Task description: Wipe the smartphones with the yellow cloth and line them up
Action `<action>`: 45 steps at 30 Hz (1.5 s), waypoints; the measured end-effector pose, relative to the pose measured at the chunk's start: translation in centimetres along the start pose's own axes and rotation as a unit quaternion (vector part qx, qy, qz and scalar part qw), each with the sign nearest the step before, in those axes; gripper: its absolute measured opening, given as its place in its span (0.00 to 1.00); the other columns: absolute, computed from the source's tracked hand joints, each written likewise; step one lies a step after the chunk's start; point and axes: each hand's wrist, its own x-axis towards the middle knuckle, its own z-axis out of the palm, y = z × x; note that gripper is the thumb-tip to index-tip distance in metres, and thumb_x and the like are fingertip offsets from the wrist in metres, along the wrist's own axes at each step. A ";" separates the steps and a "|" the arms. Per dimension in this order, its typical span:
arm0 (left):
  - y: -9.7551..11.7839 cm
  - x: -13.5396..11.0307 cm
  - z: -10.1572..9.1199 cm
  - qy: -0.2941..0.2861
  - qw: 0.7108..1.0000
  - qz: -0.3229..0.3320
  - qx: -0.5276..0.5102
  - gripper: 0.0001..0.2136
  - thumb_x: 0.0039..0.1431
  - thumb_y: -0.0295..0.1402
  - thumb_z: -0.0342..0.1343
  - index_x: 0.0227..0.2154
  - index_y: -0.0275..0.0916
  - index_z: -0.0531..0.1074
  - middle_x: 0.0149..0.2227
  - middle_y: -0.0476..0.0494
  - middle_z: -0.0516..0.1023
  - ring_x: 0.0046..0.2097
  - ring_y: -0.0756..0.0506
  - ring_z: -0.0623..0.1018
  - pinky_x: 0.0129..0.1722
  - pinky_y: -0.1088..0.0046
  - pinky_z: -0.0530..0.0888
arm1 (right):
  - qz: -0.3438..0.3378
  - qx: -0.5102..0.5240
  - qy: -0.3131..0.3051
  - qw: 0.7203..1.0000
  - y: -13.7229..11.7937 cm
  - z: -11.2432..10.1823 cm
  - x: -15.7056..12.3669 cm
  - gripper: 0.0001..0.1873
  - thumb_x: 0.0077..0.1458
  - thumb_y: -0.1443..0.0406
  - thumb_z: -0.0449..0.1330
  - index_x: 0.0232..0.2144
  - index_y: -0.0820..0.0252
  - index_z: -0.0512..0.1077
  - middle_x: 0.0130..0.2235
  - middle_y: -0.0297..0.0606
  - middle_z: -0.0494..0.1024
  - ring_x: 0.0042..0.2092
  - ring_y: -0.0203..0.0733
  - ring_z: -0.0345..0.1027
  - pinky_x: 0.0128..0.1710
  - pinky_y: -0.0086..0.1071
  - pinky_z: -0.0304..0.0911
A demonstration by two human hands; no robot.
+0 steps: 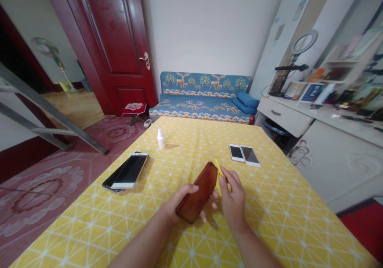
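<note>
My left hand [179, 204] is closed around a phone in a brown case [198, 192], held tilted above the yellow patterned tablecloth [269, 204]. My right hand [232, 198] pinches a small yellow cloth [220, 176] against the phone's right side. A small white bottle [161, 139] stands farther back on the table. Two phones [127, 172] lie stacked at the left edge, and two more phones [244, 154] lie side by side at the right.
A blue patterned sofa [203, 98] stands against the far wall beyond the table. A dark red door [116, 40] is open at the left. At the right, a white desk [299, 112] carries a ring light [303, 42] and shelves.
</note>
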 end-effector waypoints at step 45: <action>0.7 0.6 0.9 0.246 0.960 0.050 -0.120 0.32 0.58 0.58 0.43 0.33 0.30 0.75 0.28 0.37 0.79 0.32 0.44 0.79 0.38 0.69 0.75 | -0.249 -0.141 -0.213 0.934 -4.9 2.3 -2.8 0.19 0.62 0.71 0.48 0.53 0.60 0.68 0.33 0.40 0.72 0.37 0.43 0.62 0.37 0.39 0.53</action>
